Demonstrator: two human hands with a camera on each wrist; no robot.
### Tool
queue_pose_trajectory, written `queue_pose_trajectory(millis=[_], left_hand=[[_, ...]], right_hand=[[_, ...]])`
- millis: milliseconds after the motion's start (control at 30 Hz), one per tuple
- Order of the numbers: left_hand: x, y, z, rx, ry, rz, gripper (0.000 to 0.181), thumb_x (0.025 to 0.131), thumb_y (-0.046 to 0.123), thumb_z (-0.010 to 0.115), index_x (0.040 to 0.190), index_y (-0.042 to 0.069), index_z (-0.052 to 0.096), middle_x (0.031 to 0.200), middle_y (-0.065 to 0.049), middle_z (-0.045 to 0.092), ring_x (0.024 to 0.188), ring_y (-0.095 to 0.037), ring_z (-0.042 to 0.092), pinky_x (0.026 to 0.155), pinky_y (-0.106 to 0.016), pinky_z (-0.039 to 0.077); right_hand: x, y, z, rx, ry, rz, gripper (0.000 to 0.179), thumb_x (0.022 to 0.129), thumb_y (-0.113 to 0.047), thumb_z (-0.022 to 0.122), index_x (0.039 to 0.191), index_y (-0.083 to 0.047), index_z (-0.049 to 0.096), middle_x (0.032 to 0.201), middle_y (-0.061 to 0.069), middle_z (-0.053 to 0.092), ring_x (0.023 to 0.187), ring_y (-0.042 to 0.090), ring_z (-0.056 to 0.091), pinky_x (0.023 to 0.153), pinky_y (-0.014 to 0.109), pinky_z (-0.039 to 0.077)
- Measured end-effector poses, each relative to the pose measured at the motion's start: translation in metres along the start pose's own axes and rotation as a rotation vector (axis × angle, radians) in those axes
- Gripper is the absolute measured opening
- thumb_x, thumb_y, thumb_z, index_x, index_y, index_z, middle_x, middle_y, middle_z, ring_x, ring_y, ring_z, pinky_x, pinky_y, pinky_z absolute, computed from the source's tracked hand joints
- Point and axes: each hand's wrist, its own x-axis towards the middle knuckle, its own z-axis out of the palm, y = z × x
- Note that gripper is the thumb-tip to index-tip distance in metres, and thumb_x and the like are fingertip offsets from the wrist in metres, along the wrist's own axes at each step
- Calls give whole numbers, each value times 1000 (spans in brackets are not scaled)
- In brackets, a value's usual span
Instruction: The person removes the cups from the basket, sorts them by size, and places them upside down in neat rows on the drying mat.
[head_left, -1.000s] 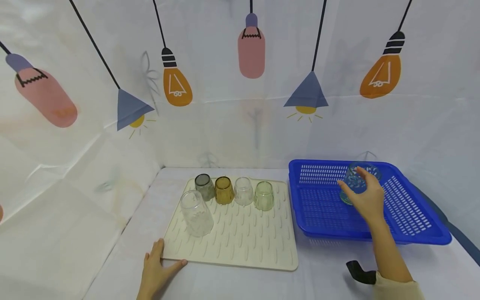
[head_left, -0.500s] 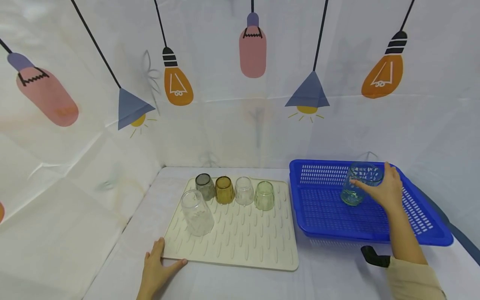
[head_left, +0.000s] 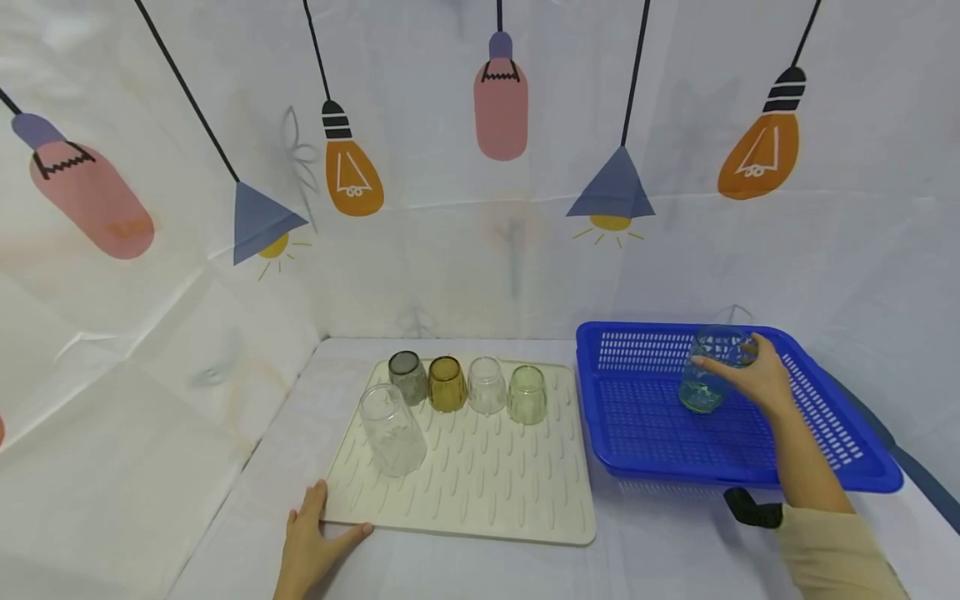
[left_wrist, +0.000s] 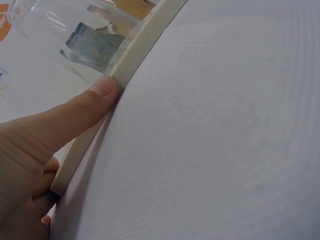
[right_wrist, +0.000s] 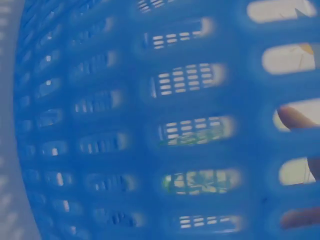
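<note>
In the head view my right hand grips the upper right side of a clear, green-tinted glass, thumb across its near side and fingers behind. This glass stands inside the blue plastic basket. Through the basket's slots, the right wrist view shows green patterned glass and parts of my fingers. My left hand touches the near left corner of the cream ridged drying mat. Its thumb lies along the mat's front edge, and its other fingers are at the left edge.
A tall clear glass stands on the mat's left side. Behind it runs a row of small tumblers: grey, amber, clear and pale green. A white curtain with printed lamps hangs behind the table.
My right hand has shifted from above the glass to its right side and now grips it. The glass has stayed in place in the basket. My left hand keeps its place at the mat's corner.
</note>
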Motion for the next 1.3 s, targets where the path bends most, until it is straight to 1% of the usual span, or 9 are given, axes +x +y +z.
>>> queue_pose_trajectory(millis=[167, 267, 567, 733, 833, 933, 967, 1100, 1300], left_hand=[[-2, -1, 0, 7, 7, 5, 104, 66, 34, 83, 133, -24, 28, 135, -45, 28, 127, -58, 25, 107, -66, 9], [-2, 0, 0, -3, 10, 9, 104, 66, 33, 83, 132, -24, 28, 135, -45, 28, 127, -58, 25, 107, -67, 10], [3, 8, -3, -10, -24, -55, 101, 69, 32, 83, 132, -25, 28, 136, -44, 27, 128, -57, 24, 108, -64, 16], [6, 21, -5, -98, 216, -14, 78, 71, 21, 83, 125, -20, 45, 128, -37, 46, 118, -55, 42, 96, -62, 38], [9, 37, -8, -194, 374, 46, 59, 71, 10, 81, 120, -13, 55, 117, -29, 60, 107, -25, 63, 90, -35, 52], [13, 60, -13, -351, 421, 117, 47, 73, -1, 78, 116, -8, 60, 108, -21, 66, 95, 3, 60, 79, -12, 50], [14, 68, -14, -401, 416, 147, 45, 73, -4, 76, 114, -8, 61, 104, -19, 67, 91, 9, 58, 76, -7, 48], [19, 98, -17, -575, 313, 269, 40, 74, -13, 71, 112, -10, 61, 98, -17, 68, 88, -6, 65, 74, -16, 53], [23, 131, -10, -684, 147, 394, 44, 75, -13, 69, 117, -8, 58, 103, -21, 66, 92, -13, 66, 76, -21, 54]], right_hand=[[46, 75, 23, 22, 134, -84, 109, 73, -56, 73, 152, -22, 7, 147, 22, 32, 128, 47, 33, 92, 69, 34], [47, 81, 24, 73, 159, -128, 102, 74, -51, 75, 151, -31, 11, 145, 17, 36, 126, 41, 36, 92, 67, 35], [-60, -53, -6, 230, 46, -87, 93, 83, -33, 72, 152, -12, 12, 146, 19, 35, 128, 29, 37, 104, 53, 34], [-78, -72, -6, 317, 56, -131, 87, 85, -23, 71, 151, -14, 16, 141, 6, 43, 117, 6, 46, 95, 18, 44], [-82, -77, -2, 465, 50, -191, 83, 84, -12, 72, 150, -14, 21, 133, -4, 48, 114, 2, 46, 86, 7, 43], [-92, -87, 0, 622, 23, -246, 81, 82, -3, 72, 148, -13, 25, 124, -11, 50, 111, 2, 47, 83, 4, 42], [-98, -95, -1, 652, 0, -261, 80, 83, -1, 70, 148, -11, 25, 124, -11, 50, 111, 4, 46, 83, 4, 42], [-108, -107, 0, 741, -65, -326, 77, 83, 4, 67, 147, -9, 27, 124, -10, 51, 112, 4, 47, 83, 4, 43], [-120, -124, 4, 802, -155, -411, 72, 84, 11, 63, 146, -6, 30, 127, -4, 53, 115, 5, 49, 88, 9, 45]])
